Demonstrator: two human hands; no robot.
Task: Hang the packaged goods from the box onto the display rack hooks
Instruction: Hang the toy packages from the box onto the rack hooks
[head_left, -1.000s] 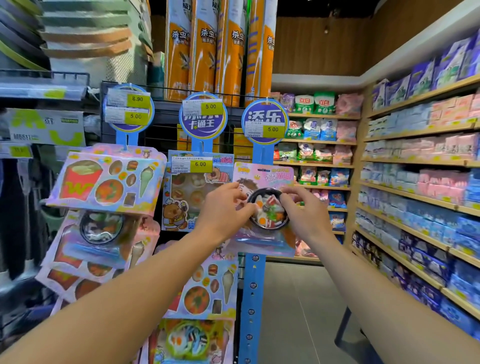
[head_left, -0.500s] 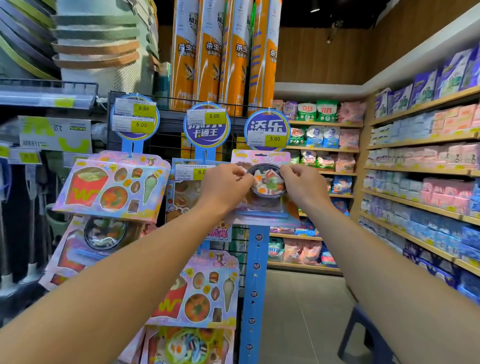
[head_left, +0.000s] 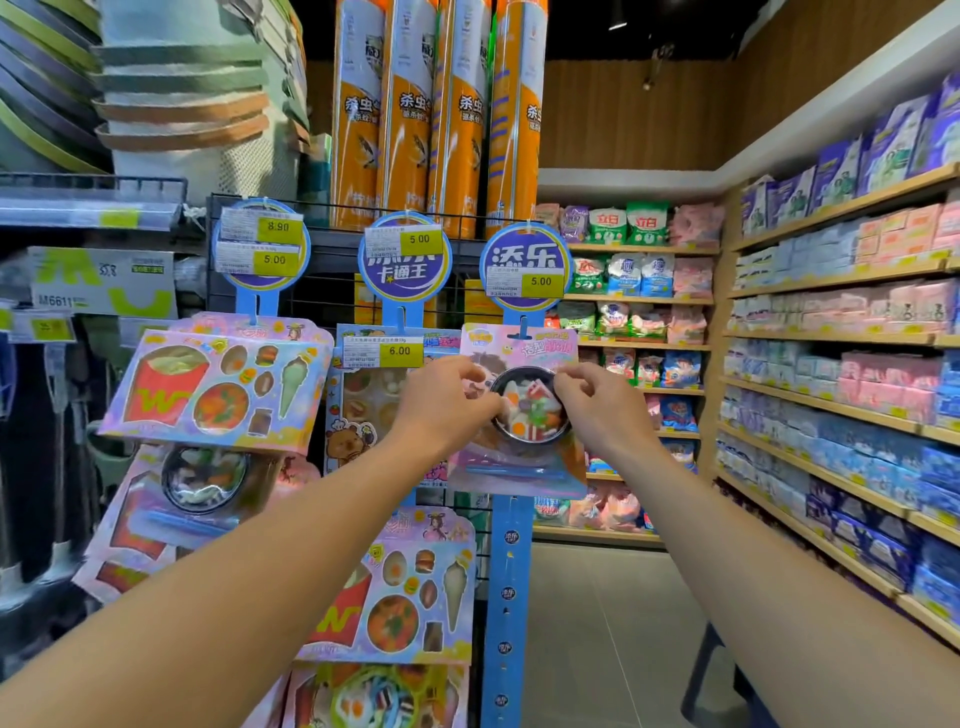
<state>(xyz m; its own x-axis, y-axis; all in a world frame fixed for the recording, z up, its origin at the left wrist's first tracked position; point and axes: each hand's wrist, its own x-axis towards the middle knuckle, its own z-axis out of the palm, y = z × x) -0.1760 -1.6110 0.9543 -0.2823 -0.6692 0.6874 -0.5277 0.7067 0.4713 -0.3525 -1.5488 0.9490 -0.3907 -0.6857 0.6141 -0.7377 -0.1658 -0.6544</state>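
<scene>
Both hands, left (head_left: 447, 405) and right (head_left: 602, 410), pinched the toy packet (head_left: 519, 467) just below the round sign (head_left: 524, 265), hanging step underway; next, likely seating its slot fully on the hook.

Both hands (head_left: 524, 405) raised, fingers pinching.

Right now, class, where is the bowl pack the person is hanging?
In the head view, the bowl pack sits centre-right, held between the left hand and right hand, just under the 5.00 sign and right of the 6.00 pack.
</scene>
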